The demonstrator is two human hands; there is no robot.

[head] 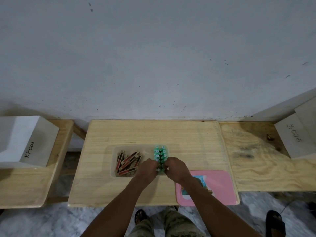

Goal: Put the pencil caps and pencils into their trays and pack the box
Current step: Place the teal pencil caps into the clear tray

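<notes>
The cap-loading step is judged to be in hand. 2 rows of green pencil caps are seen standing in a clear tray on the surface, beside loose pencil boxes. The left hand and right hand are closed around the nearest caps, though the exact pinch is probably hidden. Next, the remaining slots are to be filled.

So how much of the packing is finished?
Some is done: green caps stand in two neat rows in the clear tub. Right now the left hand and right hand are both working at the near end of those rows. Still left: the pencil packs lie in a loose heap, and the pink tray holds just a picture card.
</notes>
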